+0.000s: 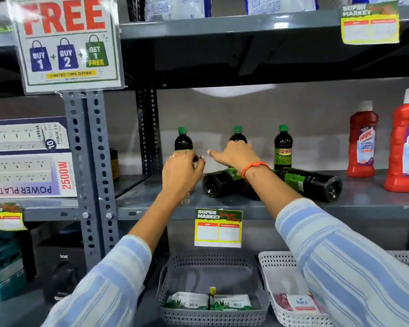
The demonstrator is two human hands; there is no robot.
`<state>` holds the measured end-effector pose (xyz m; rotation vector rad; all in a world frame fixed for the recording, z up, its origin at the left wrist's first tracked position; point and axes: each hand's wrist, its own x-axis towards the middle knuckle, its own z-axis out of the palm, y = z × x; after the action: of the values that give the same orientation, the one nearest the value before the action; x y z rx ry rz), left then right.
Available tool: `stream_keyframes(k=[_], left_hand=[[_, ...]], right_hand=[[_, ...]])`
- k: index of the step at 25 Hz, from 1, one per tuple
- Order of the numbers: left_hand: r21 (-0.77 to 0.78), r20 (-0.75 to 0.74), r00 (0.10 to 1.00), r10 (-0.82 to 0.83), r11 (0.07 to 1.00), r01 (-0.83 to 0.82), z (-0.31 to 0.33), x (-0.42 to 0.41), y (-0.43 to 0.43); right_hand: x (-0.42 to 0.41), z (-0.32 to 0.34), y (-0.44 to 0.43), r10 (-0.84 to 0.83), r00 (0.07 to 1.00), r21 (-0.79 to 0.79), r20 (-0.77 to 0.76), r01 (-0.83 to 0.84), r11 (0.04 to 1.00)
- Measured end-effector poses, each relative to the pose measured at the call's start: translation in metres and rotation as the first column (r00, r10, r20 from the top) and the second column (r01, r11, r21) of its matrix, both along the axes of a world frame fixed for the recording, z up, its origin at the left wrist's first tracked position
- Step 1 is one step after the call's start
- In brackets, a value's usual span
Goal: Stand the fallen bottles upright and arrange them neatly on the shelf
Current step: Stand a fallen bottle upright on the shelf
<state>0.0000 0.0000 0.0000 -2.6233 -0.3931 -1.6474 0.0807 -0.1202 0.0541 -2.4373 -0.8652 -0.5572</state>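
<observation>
Three dark bottles with green caps stand upright at the back of the grey shelf [151, 204]: a left bottle [183, 140], a middle bottle [238, 135] and a right bottle [283, 147]. Two more lie on their sides in front: one [222, 182] under my right wrist, the other [314, 182] further right. My left hand [182, 171] is wrapped around the lower part of the left upright bottle. My right hand [236, 154] covers the body of the middle upright bottle, fingers spread toward the left.
Two red cleaner bottles [363, 142] stand at the shelf's right end. A perforated steel post [92, 161] borders the left. Boxed power strips [28, 159] fill the neighbouring shelf. Below are a grey basket [165, 279] and a white basket [269, 274] holding packets.
</observation>
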Motion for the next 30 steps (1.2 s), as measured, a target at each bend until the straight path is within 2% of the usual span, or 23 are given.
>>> stream_keyframes(k=[2, 4, 6, 9, 10, 12, 15, 17, 19, 21, 26, 30], left_hand=[[-0.059, -0.098, 0.995, 0.035, 0.997, -0.04, -0.02, -0.017, 0.02], [-0.08, -0.19, 0.98, 0.055, 0.994, -0.071, -0.046, -0.032, 0.042], [-0.114, -0.244, 0.968, 0.062, 0.989, -0.092, -0.058, -0.044, 0.058], [-0.097, -0.214, 0.971, 0.111, 0.986, -0.134, -0.069, -0.06, 0.072], [-0.057, -0.2, 0.972, 0.126, 0.989, -0.14, -0.073, -0.063, 0.074], [0.027, -0.168, 0.975, 0.147, 0.989, -0.145, -0.079, -0.068, 0.076], [0.072, -0.143, 0.974, 0.174, 0.984, -0.165, -0.084, -0.067, 0.078], [0.082, -0.128, 0.975, 0.181, 0.982, -0.172, -0.088, -0.065, 0.081], [0.089, -0.102, 0.977, 0.189, 0.98, -0.181, -0.09, -0.063, 0.082], [0.073, -0.091, 0.978, 0.188, 0.981, -0.182, -0.09, -0.062, 0.083], [0.058, -0.089, 0.976, 0.199, 0.979, -0.194, -0.092, -0.061, 0.084], [0.073, -0.055, 0.98, 0.193, 0.979, -0.189, -0.093, -0.061, 0.084]], right_hand=[[0.001, -0.007, 0.023, -0.08, 0.973, -0.157, -0.217, 0.046, 0.986], [0.004, -0.016, 0.036, -0.161, 0.909, -0.219, -0.385, 0.08, 0.972], [0.014, -0.019, 0.053, -0.201, 0.856, -0.252, -0.476, 0.087, 0.964], [0.035, -0.023, 0.076, -0.177, 0.833, -0.237, -0.524, 0.057, 0.97], [0.037, -0.025, 0.082, -0.173, 0.84, -0.227, -0.514, 0.061, 0.972], [0.019, -0.031, 0.087, -0.173, 0.9, -0.171, -0.4, 0.112, 0.979], [-0.008, -0.046, 0.09, -0.032, 0.957, 0.152, -0.289, 0.079, 0.985], [-0.016, -0.059, 0.093, 0.133, 0.96, 0.44, -0.248, -0.011, 0.898], [-0.015, -0.068, 0.101, 0.263, 0.938, 0.621, -0.228, -0.068, 0.781], [-0.012, -0.072, 0.112, 0.337, 0.909, 0.671, -0.247, -0.091, 0.736], [-0.021, -0.073, 0.127, 0.298, 0.944, 0.675, -0.144, -0.127, 0.727], [-0.026, -0.076, 0.132, 0.383, 0.914, 0.674, -0.133, -0.2, 0.711]])
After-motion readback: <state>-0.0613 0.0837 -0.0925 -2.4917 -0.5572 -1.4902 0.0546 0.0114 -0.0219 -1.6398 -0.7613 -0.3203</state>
